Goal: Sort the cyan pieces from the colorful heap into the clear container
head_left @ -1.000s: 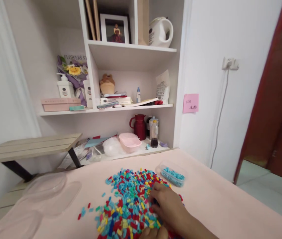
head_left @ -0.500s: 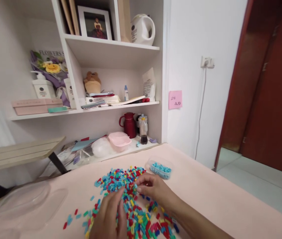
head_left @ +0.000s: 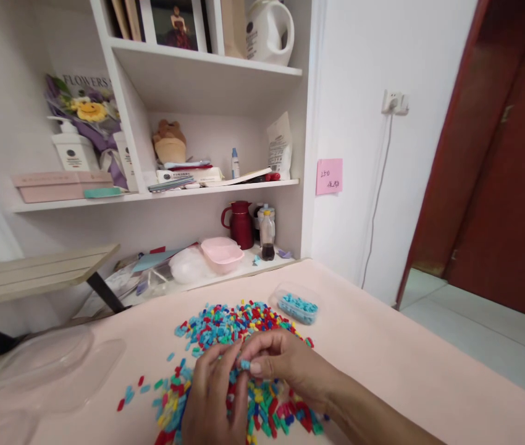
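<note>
Above coloured pieces (head_left: 214,326), the right hand (head_left: 290,364) pinches a blue piece (head_left: 244,365) beside the half-curled left hand (head_left: 211,398), whose grip is unclear.

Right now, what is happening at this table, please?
A person's right hand pinches a small light-blue piece between thumb and fingers, with the left hand close beside it. Both are over a loose heap of mixed-colour pieces spread on the pink tabletop. Beyond the right hand, a clear container holds only light-blue pieces, as far as I can see.
</note>
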{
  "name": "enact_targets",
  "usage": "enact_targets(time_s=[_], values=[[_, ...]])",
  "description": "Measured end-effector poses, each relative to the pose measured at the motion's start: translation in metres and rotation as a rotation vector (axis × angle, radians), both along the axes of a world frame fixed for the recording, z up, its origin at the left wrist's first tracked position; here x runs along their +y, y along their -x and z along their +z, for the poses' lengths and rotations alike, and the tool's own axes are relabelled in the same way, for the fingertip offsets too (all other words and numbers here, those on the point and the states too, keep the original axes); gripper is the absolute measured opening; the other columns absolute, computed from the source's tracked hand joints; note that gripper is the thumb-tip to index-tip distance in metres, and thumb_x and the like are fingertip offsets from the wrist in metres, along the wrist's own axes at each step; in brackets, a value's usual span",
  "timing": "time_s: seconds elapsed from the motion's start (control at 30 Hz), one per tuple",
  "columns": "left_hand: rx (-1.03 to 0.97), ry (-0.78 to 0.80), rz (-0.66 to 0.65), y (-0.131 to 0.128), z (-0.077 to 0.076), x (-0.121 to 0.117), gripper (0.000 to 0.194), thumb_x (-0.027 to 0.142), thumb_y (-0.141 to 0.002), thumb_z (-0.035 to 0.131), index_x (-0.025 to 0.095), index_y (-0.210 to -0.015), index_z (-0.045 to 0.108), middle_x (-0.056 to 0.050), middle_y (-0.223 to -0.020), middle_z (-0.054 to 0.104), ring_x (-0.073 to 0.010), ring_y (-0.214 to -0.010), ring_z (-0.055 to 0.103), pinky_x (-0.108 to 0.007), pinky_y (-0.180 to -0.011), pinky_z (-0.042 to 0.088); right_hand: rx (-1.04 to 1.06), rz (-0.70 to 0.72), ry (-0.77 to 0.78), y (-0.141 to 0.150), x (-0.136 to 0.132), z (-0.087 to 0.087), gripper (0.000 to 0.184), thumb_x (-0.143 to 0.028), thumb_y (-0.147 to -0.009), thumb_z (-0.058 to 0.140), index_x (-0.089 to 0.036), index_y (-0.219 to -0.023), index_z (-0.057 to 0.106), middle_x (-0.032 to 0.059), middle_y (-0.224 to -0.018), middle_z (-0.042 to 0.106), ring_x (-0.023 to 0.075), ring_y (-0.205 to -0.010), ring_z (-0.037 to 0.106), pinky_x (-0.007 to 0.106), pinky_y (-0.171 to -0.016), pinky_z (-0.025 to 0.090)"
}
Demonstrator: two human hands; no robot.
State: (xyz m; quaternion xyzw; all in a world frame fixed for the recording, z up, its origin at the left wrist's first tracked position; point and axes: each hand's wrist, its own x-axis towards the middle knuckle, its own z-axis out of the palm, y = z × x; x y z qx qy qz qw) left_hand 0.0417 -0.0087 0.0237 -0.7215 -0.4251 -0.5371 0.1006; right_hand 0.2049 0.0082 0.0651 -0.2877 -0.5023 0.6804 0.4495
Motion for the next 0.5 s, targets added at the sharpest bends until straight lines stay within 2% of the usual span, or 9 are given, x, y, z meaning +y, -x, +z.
enact_targets(time_s=[0.1,0.2,0.33,0.5], values=[[0.004,0.044,-0.034,-0.002,0.002,-0.006,0.03,0.028,-0.095,0.044,0.028,-0.12,0.061,-0.008,-0.108,0.061,-0.02,-0.101,0.061,-0.035,-0.085,0.052,0.02,0.038,0.024,0.003,-0.005,0.001,0.035,-0.035,-0.058,0.088,-0.014,-0.082,0.074,0.0021,-0.075,0.068,0.0111,-0.069,0.059,0.026,-0.072,0.045],[-0.023,0.096,-0.044,-0.003,0.008,-0.01,0.029,0.031,-0.094,0.045,0.027,-0.116,0.064,-0.007,-0.106,0.064,-0.0198,-0.098,0.062,-0.034,-0.084,0.053,0.047,0.062,0.025,0.003,-0.005,0.0,0.033,-0.037,-0.062,0.085,-0.012,-0.081,0.073,0.0024,-0.071,0.067,0.0103,-0.064,0.058,0.025,-0.068,0.044],[-0.027,0.077,-0.079,0.0,0.014,-0.01,0.023,0.03,-0.092,0.05,0.027,-0.108,0.067,-0.003,-0.101,0.067,-0.0169,-0.092,0.065,-0.028,-0.079,0.053,0.039,0.061,0.027,0.003,-0.004,-0.001,0.032,-0.04,-0.066,0.082,-0.012,-0.079,0.072,0.0039,-0.072,0.068,0.0109,-0.063,0.059,0.024,-0.066,0.044],[-0.057,0.068,-0.098,0.005,0.007,-0.003,0.02,0.03,-0.094,0.048,0.028,-0.099,0.067,0.0,-0.095,0.068,-0.0143,-0.088,0.065,-0.025,-0.079,0.05,-0.003,0.003,0.013,0.01,-0.005,0.002,0.036,-0.043,-0.066,0.081,-0.012,-0.083,0.074,0.0026,-0.066,0.066,0.0114,-0.061,0.059,0.023,-0.063,0.042]])
